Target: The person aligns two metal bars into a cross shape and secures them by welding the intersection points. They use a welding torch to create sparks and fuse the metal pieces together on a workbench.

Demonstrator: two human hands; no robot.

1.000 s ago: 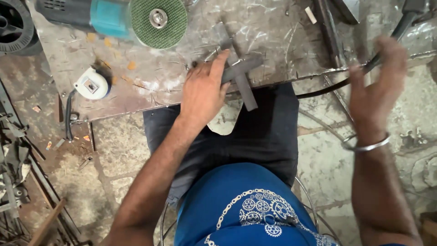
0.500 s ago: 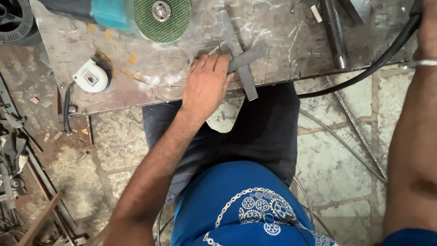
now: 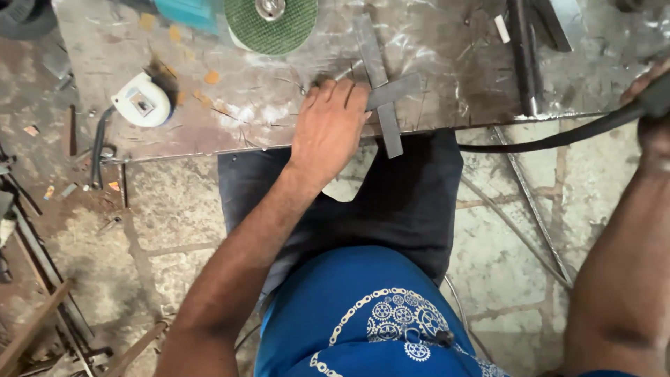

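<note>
Two flat steel strips (image 3: 382, 87) crossed at bench (image 3: 474, 49) edge, long one running away from me; my left hand (image 3: 329, 129) pressed flat on shorter strip; right hand (image 3: 652, 105) far right, clamped on black cable (image 3: 551, 139).

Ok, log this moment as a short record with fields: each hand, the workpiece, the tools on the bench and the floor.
left hand: pressed flat on the crossed flat steel bars
right hand: at the right edge of view, gripping a black cable
workpiece: two grey flat bars laid as a cross, one end past the table edge
bench: scratched metal table
tools: angle grinder with green disc at the top; white tape measure at the left
floor: stone slabs, metal scraps on the left
</note>
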